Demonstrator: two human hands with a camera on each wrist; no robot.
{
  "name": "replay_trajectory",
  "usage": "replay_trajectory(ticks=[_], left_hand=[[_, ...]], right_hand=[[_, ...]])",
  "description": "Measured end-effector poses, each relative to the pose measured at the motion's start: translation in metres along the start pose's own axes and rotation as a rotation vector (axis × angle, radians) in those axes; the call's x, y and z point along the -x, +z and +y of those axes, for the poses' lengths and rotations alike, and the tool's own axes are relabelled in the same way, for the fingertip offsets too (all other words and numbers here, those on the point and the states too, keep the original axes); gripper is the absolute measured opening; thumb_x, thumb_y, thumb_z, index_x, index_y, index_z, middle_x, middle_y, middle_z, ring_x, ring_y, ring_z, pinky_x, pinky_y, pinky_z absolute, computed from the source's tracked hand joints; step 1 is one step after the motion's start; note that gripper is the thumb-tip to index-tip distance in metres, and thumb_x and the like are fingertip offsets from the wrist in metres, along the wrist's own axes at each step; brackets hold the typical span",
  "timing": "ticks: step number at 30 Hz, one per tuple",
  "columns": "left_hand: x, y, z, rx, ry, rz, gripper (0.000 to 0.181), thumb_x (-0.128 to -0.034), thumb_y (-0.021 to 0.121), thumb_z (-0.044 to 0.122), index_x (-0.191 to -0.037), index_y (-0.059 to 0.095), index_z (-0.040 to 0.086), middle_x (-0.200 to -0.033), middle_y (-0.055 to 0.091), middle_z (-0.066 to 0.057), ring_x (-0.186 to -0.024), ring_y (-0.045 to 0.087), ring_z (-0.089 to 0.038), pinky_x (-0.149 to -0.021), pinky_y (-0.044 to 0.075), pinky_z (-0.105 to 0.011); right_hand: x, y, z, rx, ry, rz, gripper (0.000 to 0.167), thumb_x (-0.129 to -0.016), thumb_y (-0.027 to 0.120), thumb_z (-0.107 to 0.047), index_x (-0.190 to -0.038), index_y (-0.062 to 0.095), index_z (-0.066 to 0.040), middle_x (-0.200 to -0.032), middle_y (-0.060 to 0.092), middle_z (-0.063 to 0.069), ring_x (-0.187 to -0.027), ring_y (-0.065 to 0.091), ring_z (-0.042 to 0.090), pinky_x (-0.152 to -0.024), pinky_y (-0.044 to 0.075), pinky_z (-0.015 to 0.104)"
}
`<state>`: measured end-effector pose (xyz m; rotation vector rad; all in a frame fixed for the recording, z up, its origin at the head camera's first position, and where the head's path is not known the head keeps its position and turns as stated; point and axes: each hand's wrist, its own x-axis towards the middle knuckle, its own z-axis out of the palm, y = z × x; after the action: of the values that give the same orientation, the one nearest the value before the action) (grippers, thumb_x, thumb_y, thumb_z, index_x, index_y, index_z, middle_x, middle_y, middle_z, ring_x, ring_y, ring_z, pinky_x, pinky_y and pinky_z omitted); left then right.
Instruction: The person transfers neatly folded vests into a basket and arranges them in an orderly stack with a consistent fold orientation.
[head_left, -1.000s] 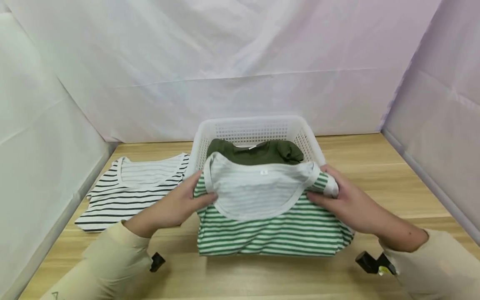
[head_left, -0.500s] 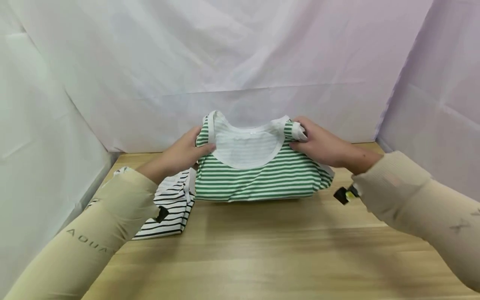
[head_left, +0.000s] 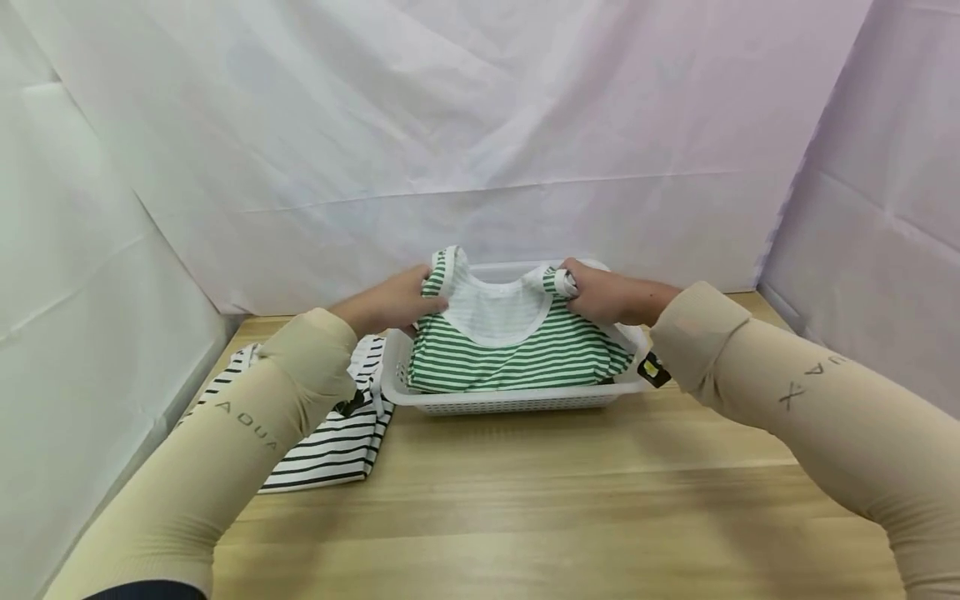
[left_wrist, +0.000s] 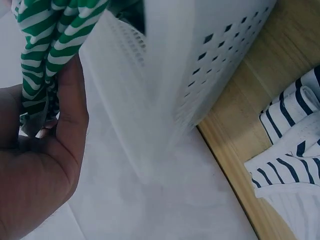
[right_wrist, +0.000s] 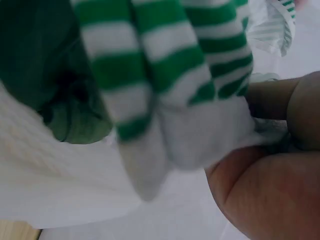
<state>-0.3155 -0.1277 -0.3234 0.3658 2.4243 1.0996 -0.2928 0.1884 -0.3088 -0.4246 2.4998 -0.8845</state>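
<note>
Shirt (head_left: pixel 495 367) with narrow horizontal stripes of bright green and white; its neckband (head_left: pixel 491 342) is plain white. A second shirt (head_left: pixel 326 458) is white with thin, near-black stripes. The openwork basket (head_left: pixel 517 400) is solid white, and the cloth (right_wrist: pixel 35 45) in it is plain dark green. The desk (head_left: pixel 525 508) is honey-coloured, with streaky wood grain. Beige sleeves (head_left: pixel 787 392) carry grey lettering. The backdrop (head_left: pixel 450 125) is white, tinged lilac towards the right.
</note>
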Motion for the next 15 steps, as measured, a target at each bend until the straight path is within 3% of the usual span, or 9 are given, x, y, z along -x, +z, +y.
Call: replay_trajectory(ticks=[4,8,12,15], left_hand=[[-0.005,0.006,0.0,-0.051,-0.033,-0.049,0.047,-0.1047,0.052,0.02,-0.145,0.031,0.008,-0.127,0.054,-0.017,-0.102,0.066,-0.03,-0.076,0.061,-0.04],[-0.012,0.015,0.0,-0.126,-0.073,-0.048,0.045,-0.1036,0.055,0.019,-0.141,0.033,0.005,-0.123,0.053,-0.019,-0.096,0.067,-0.03,-0.072,0.062,-0.037],[-0.021,0.023,-0.001,-0.208,-0.118,-0.026,0.061,-0.1019,0.058,0.018,-0.149,0.024,0.002,-0.125,0.052,-0.02,-0.089,0.069,-0.028,-0.067,0.061,-0.032],[-0.025,0.028,0.0,-0.264,-0.143,-0.013,0.073,-0.1008,0.06,0.018,-0.155,0.014,0.002,-0.132,0.05,-0.022,-0.088,0.071,-0.027,-0.064,0.061,-0.03]], right_hand=[[-0.007,0.004,0.001,0.058,0.079,-0.025,0.042,-0.101,0.04,0.002,-0.14,0.024,0.001,-0.132,0.041,0.025,-0.111,0.048,0.033,-0.087,0.046,0.042],[-0.014,0.008,0.006,0.105,0.15,-0.035,0.043,-0.1,0.043,0.002,-0.14,0.025,0.0,-0.128,0.043,0.025,-0.105,0.051,0.033,-0.078,0.05,0.039],[-0.021,0.011,0.01,0.13,0.214,-0.048,0.05,-0.1,0.044,0.0,-0.145,0.021,-0.001,-0.132,0.043,0.026,-0.104,0.056,0.035,-0.071,0.055,0.04],[-0.027,0.011,0.012,0.15,0.275,-0.048,0.061,-0.102,0.039,-0.001,-0.154,0.007,-0.003,-0.146,0.035,0.03,-0.119,0.055,0.044,-0.08,0.058,0.048]])
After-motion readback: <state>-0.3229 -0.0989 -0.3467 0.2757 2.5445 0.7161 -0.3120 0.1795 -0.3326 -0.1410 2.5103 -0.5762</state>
